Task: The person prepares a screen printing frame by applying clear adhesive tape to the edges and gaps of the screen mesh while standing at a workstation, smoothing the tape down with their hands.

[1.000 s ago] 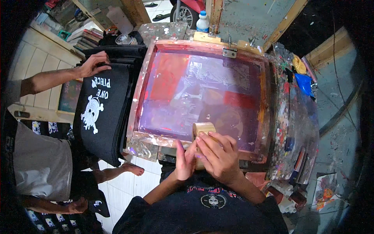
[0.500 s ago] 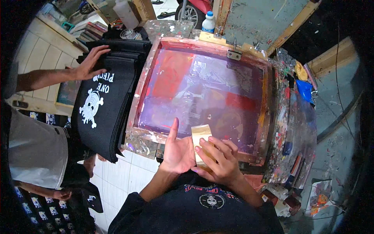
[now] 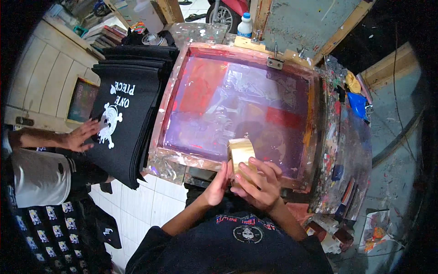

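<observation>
A wide roll of shiny golden-brown packing tape (image 3: 242,150) stands over the near edge of a screen printing frame (image 3: 169,157). Wrapped round its right side is my right hand (image 3: 261,185), fingers curled on it. My left hand (image 3: 217,186) is held edge-on along the left side of the roll, fingers stretched upward; whether it presses on the tape I cannot tell. Inside the wooden frame, the purple mesh (image 3: 205,123) carries red patches and clear, shiny strips. A metal hinge clamp (image 3: 274,62) sits on the frame's far edge.
Left of the frame lies a stack of black fabric pieces (image 3: 132,132) with a white skull print; another person's hand (image 3: 81,135) rests by its left edge. Behind the frame stands a white bottle with a blue cap (image 3: 245,27). A paint-spattered bench edge (image 3: 337,150) runs along the right.
My left hand has turned from an open palm to edge-on beside the tape roll. The roll has tilted and risen slightly. The other person's hand has slid down the stack toward me.
</observation>
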`<move>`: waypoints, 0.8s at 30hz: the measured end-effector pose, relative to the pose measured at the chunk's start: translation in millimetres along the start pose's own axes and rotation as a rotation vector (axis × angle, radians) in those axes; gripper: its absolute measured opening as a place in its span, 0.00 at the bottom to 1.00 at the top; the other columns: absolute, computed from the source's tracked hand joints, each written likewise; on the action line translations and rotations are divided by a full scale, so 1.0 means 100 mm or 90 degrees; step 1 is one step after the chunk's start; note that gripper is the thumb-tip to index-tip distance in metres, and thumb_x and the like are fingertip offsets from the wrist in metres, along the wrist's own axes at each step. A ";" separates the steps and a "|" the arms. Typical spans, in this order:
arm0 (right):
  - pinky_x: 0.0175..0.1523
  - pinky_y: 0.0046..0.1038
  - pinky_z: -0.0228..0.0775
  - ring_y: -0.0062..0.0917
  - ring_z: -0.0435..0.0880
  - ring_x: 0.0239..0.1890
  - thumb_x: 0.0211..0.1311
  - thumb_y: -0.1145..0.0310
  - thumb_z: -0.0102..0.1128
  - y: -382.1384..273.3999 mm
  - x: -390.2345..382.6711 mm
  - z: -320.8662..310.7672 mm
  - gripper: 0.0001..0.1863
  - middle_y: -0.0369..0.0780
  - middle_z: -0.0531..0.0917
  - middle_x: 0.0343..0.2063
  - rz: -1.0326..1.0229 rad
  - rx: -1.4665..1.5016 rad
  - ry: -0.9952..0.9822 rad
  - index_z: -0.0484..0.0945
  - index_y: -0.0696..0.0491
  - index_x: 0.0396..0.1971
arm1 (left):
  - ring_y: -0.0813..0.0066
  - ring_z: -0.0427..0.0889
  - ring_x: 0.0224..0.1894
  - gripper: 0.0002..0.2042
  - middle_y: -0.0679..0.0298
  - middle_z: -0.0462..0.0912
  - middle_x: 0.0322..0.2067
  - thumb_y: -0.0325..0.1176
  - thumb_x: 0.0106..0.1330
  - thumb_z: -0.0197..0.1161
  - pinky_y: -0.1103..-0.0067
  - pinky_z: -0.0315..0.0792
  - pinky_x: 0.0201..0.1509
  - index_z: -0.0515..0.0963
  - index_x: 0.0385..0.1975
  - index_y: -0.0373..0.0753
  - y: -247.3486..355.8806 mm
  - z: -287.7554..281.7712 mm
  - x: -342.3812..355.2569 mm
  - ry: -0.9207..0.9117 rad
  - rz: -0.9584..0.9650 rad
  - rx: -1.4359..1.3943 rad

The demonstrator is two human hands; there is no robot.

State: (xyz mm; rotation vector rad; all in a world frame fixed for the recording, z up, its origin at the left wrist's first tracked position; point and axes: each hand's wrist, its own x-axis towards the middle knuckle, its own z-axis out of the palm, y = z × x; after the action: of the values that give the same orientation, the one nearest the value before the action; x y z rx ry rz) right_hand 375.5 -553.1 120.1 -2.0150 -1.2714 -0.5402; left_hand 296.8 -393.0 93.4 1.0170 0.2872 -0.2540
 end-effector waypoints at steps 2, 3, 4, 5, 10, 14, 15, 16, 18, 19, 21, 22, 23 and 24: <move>0.61 0.39 0.62 0.34 0.79 0.57 0.57 0.48 0.69 0.02 0.02 0.00 0.22 0.37 0.84 0.52 0.000 0.000 0.010 0.85 0.46 0.45 | 0.61 0.66 0.68 0.46 0.52 0.64 0.68 0.69 0.71 0.18 0.69 0.61 0.70 0.54 0.72 0.32 -0.02 0.02 -0.02 -0.004 0.013 -0.002; 0.61 0.39 0.61 0.35 0.79 0.57 0.57 0.48 0.68 0.03 0.04 -0.03 0.22 0.37 0.84 0.52 0.010 0.007 -0.009 0.85 0.46 0.45 | 0.61 0.67 0.68 0.47 0.52 0.65 0.67 0.70 0.71 0.18 0.68 0.61 0.70 0.53 0.72 0.31 -0.02 0.07 -0.01 -0.002 0.032 -0.021; 0.61 0.39 0.61 0.35 0.79 0.57 0.57 0.48 0.67 0.03 0.08 -0.07 0.22 0.37 0.84 0.52 0.021 0.015 -0.029 0.85 0.46 0.46 | 0.60 0.67 0.68 0.48 0.51 0.66 0.67 0.70 0.70 0.18 0.68 0.62 0.70 0.53 0.72 0.30 -0.02 0.10 -0.02 0.001 0.050 -0.043; 0.61 0.39 0.61 0.35 0.80 0.56 0.57 0.48 0.66 0.05 0.11 -0.10 0.22 0.37 0.84 0.52 0.032 0.022 -0.049 0.85 0.46 0.46 | 0.60 0.68 0.67 0.49 0.51 0.67 0.66 0.72 0.69 0.19 0.68 0.62 0.70 0.53 0.71 0.29 -0.07 0.05 -0.02 -0.019 0.075 -0.023; 0.61 0.39 0.62 0.35 0.79 0.56 0.56 0.48 0.63 0.26 0.20 -0.17 0.26 0.38 0.82 0.53 0.000 0.094 -0.113 0.83 0.47 0.51 | 0.61 0.72 0.64 0.56 0.49 0.71 0.62 0.79 0.62 0.23 0.69 0.66 0.67 0.54 0.70 0.27 -0.20 -0.25 -0.02 -0.118 0.092 0.069; 0.59 0.40 0.64 0.37 0.79 0.57 0.53 0.53 0.69 0.33 0.26 -0.23 0.23 0.40 0.81 0.53 -0.043 0.177 -0.164 0.84 0.47 0.48 | 0.63 0.74 0.63 0.55 0.52 0.74 0.61 0.80 0.62 0.27 0.69 0.67 0.65 0.56 0.69 0.27 -0.34 -0.72 -0.05 -0.162 -0.013 0.033; 0.58 0.41 0.65 0.37 0.78 0.57 0.52 0.55 0.70 0.34 0.27 -0.22 0.22 0.41 0.81 0.52 -0.056 0.186 -0.173 0.85 0.47 0.47 | 0.64 0.75 0.61 0.54 0.52 0.76 0.58 0.79 0.63 0.28 0.69 0.68 0.64 0.61 0.67 0.27 -0.48 -0.89 -0.09 -0.083 -0.060 0.012; 0.57 0.40 0.67 0.37 0.79 0.56 0.50 0.56 0.72 0.34 0.28 -0.20 0.22 0.41 0.81 0.52 -0.072 0.198 -0.168 0.85 0.47 0.47 | 0.63 0.76 0.60 0.54 0.52 0.77 0.57 0.78 0.64 0.29 0.69 0.68 0.64 0.63 0.66 0.27 -0.55 -1.09 -0.03 -0.141 -0.039 0.040; 0.55 0.39 0.71 0.37 0.80 0.54 0.48 0.59 0.76 0.33 0.31 -0.15 0.22 0.42 0.81 0.52 -0.107 0.225 -0.153 0.85 0.47 0.46 | 0.63 0.77 0.58 0.53 0.52 0.78 0.56 0.78 0.64 0.30 0.69 0.68 0.63 0.68 0.63 0.27 -0.51 -1.40 0.14 -0.253 0.003 0.101; 0.53 0.38 0.73 0.37 0.82 0.53 0.47 0.60 0.77 0.33 0.30 -0.12 0.23 0.42 0.81 0.51 -0.110 0.245 -0.137 0.85 0.47 0.45 | 0.64 0.78 0.55 0.52 0.52 0.80 0.53 0.77 0.65 0.30 0.69 0.69 0.61 0.73 0.58 0.26 -0.45 -1.40 0.15 -0.264 -0.024 0.064; 0.49 0.35 0.77 0.37 0.84 0.49 0.44 0.61 0.78 0.34 0.28 -0.03 0.23 0.42 0.82 0.50 -0.118 0.286 -0.104 0.86 0.48 0.44 | 0.65 0.79 0.53 0.51 0.52 0.80 0.52 0.78 0.63 0.34 0.70 0.69 0.59 0.74 0.55 0.27 -0.34 -1.43 0.18 -0.218 0.002 0.110; 0.47 0.34 0.78 0.36 0.84 0.47 0.45 0.61 0.78 0.32 0.27 0.01 0.23 0.42 0.82 0.50 -0.110 0.265 -0.085 0.85 0.47 0.45 | 0.65 0.79 0.52 0.51 0.53 0.81 0.51 0.79 0.63 0.36 0.70 0.70 0.58 0.74 0.54 0.27 -0.29 -1.46 0.24 -0.197 0.013 0.133; 0.45 0.33 0.79 0.35 0.85 0.45 0.46 0.61 0.79 0.30 0.26 0.03 0.23 0.42 0.83 0.50 -0.100 0.245 -0.066 0.85 0.46 0.45 | 0.66 0.80 0.49 0.47 0.53 0.82 0.46 0.76 0.62 0.47 0.70 0.71 0.55 0.75 0.50 0.26 -0.06 -1.38 0.26 -0.233 0.052 0.140; 0.42 0.31 0.80 0.34 0.86 0.43 0.47 0.60 0.79 0.28 0.24 0.06 0.23 0.42 0.83 0.50 -0.088 0.224 -0.047 0.85 0.45 0.45 | 0.65 0.80 0.48 0.45 0.54 0.82 0.45 0.74 0.61 0.50 0.70 0.72 0.53 0.76 0.48 0.27 0.12 -1.21 0.23 -0.130 0.124 0.191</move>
State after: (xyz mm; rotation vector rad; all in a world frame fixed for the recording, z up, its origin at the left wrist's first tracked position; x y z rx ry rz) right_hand 411.2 -542.0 122.3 -1.6770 -1.4458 -0.2831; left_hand 308.2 -284.8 35.2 1.2951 -0.0382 -0.2260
